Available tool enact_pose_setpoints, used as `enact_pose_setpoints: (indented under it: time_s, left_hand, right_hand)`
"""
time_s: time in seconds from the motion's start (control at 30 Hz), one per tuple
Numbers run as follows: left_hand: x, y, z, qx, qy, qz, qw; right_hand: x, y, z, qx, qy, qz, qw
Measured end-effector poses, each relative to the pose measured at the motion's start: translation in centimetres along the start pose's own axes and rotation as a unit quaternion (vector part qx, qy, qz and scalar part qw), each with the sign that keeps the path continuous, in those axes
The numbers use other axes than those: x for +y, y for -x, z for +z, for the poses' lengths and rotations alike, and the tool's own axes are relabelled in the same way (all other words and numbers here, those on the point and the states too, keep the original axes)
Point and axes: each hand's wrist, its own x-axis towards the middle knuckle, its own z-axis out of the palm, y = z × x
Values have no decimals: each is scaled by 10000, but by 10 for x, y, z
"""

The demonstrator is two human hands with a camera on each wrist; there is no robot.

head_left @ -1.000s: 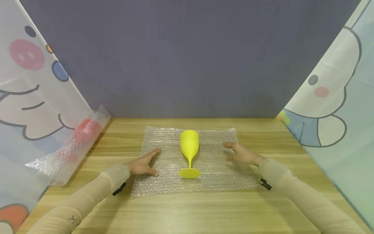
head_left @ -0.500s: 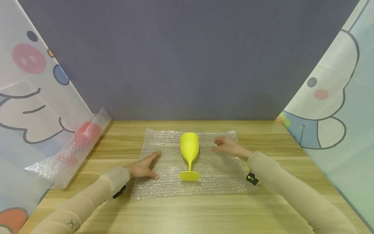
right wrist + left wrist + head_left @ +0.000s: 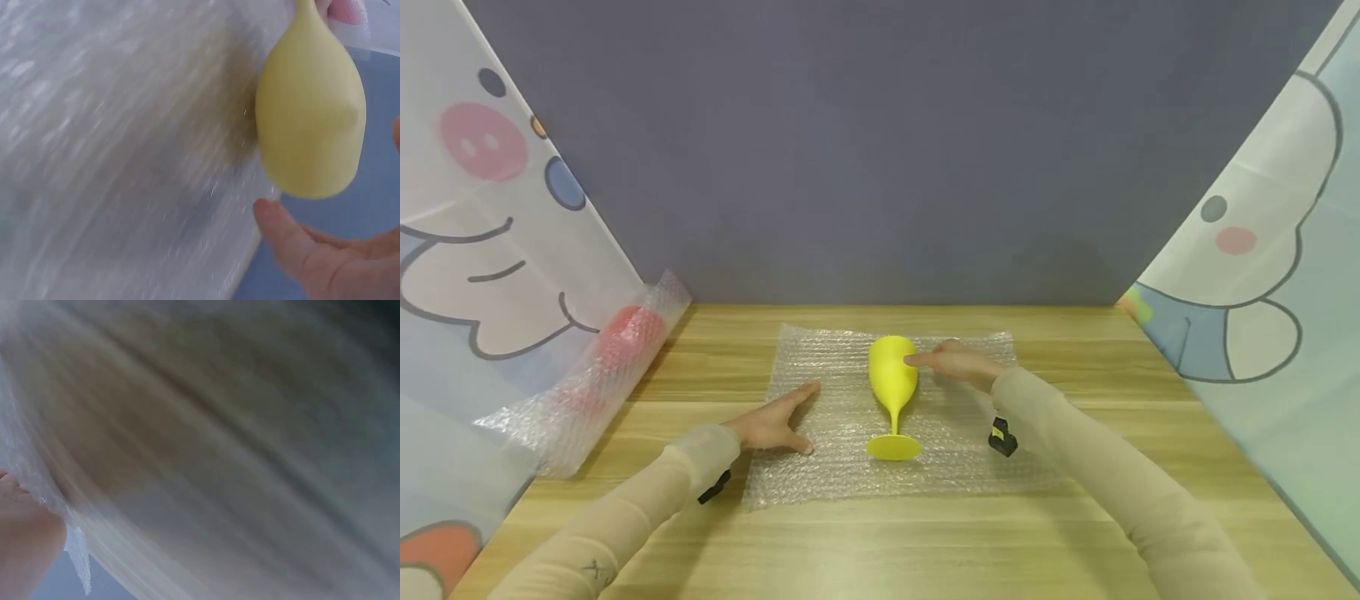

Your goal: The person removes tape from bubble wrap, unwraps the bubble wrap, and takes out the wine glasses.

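A yellow plastic goblet (image 3: 892, 387) lies on its side on a sheet of clear bubble wrap (image 3: 827, 471), its bowl toward the back and its foot toward the front. My left hand (image 3: 772, 423) rests on the sheet's left part, thumb and fingers spread. My right hand (image 3: 955, 362) reaches over from the right, one finger in front of the goblet's bowl in the head view. In the right wrist view the thumb (image 3: 281, 228) is near the rim, apart from the bowl. A blurred part of the left hand (image 3: 28, 544) shows in the left wrist view.
At the left, a bubble-wrapped red object (image 3: 628, 333) leans by the cartoon-printed side panel (image 3: 497, 275). A dark grey panel (image 3: 880, 150) closes the back of the wooden table (image 3: 880, 550). Another printed panel (image 3: 1232, 317) stands on the right.
My right hand has moved left across the bubble wrap to the goblet's bowl. The left hand and the goblet have stayed in place.
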Motion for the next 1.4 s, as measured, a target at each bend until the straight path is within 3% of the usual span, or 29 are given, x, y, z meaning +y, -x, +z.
enact_pose_setpoints:
  time_s: [0.3,0.7,0.9,1.13,1.4]
  left_hand:
    - [6,0,0,-33,-60,-45,10000]
    - [8,3,-1,-10,-57,-61,10000]
    - [9,1,-1,-55,-110,-116,9999]
    - [11,0,-4,-80,-166,-203,9996]
    - [9,0,-1,-44,-132,-181,9997]
  right_hand:
    - [-15,-17,17,-298,-1293,427,9902]
    - [-1,-62,38,350,-1612,654,9841]
    - [-7,-58,41,357,-1834,615,9805]
    - [-22,-38,46,523,-1623,626,9834]
    - [-24,-36,56,543,-1585,754,9830]
